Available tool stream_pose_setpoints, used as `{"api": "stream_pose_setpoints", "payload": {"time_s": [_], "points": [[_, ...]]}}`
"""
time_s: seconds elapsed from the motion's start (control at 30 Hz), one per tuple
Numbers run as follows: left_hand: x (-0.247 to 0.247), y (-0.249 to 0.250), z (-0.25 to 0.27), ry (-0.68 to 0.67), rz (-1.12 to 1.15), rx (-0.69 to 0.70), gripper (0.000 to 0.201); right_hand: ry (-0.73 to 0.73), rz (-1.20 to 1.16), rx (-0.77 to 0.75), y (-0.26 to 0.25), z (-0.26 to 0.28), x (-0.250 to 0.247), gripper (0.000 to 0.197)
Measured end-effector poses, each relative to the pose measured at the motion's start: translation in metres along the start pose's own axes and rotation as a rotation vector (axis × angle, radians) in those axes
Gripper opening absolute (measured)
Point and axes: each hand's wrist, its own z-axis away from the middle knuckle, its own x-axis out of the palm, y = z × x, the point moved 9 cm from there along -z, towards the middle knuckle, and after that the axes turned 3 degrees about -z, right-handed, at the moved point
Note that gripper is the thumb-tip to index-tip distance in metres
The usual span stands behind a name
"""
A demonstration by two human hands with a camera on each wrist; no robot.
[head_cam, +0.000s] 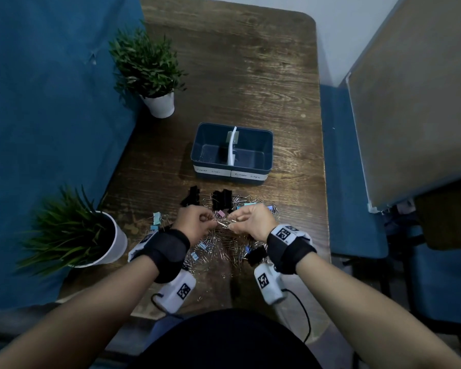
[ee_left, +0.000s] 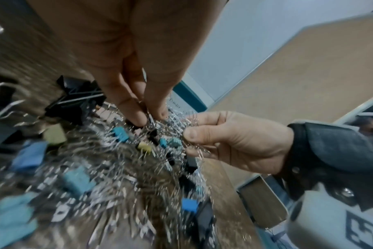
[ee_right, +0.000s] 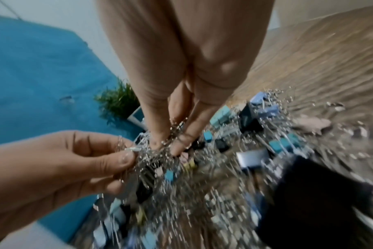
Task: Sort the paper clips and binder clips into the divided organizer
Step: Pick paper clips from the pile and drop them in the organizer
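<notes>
- The left hand (head_cam: 194, 223) has its thumb and fingers curled in, pinching a tangled bunch of silver paper clips (head_cam: 224, 223) just above the pile.
- The right hand (head_cam: 253, 222) pinches the other end of the same bunch between its thumb and curled fingers; the two hands face each other, fingertips almost meeting.
- In the left wrist view the left hand's fingertips (ee_left: 138, 118) press together on thin wires, with the right hand's thumb (ee_left: 194, 134) close beside them.
- Under the hands a heap of loose paper clips (head_cam: 218, 251) covers the near part of the wooden table (head_cam: 245, 75), mixed with large black binder clips (head_cam: 222, 199) and small blue, pink and yellow ones (head_cam: 156, 218).
- The divided organizer (head_cam: 232, 154), a dark blue box with a white partition, stands beyond the pile; white labels on its front wall read roughly "Paper clips" and "Binder clips". A few paper clips seem to lie in its left compartment.
- Two potted plants (head_cam: 147, 73) in white pots stand along the table's left edge.
</notes>
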Motion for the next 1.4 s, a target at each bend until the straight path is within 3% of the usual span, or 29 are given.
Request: {"api": "stream_pose_setpoints", "payload": {"time_s": [0.23,0.37,0.53,0.73,1.0,1.23,1.4], "points": [[-0.021,0.024,-0.015,-0.057,-0.147,0.095,0.01,-0.041,-0.011,-0.035,-0.021,-0.008,-0.017,0.017],[-0.029,0.015,-0.019,-0.07,-0.163,0.065,0.01,-0.069,-0.07,0.009,-0.015,-0.011,-0.019,0.015],[-0.042,0.008,-0.021,-0.09,-0.088,0.038,0.007,-0.096,-0.119,0.061,-0.009,-0.014,-0.024,0.025],[-0.045,0.012,-0.026,-0.138,-0.158,0.06,0.008,-0.126,0.061,0.057,-0.011,-0.019,-0.024,0.028],[-0.079,0.032,-0.044,-0.038,-0.136,0.081,0.01,-0.113,-0.069,-0.031,-0.061,-0.022,-0.05,0.015],[-0.13,0.061,-0.097,0.08,-0.119,0.087,0.013,-0.044,-0.283,-0.079,-0.119,-0.07,-0.078,0.012],[-0.128,0.067,-0.13,0.116,-0.118,0.029,0.014,0.008,-0.357,-0.033,-0.13,-0.108,-0.076,0.011]]}}
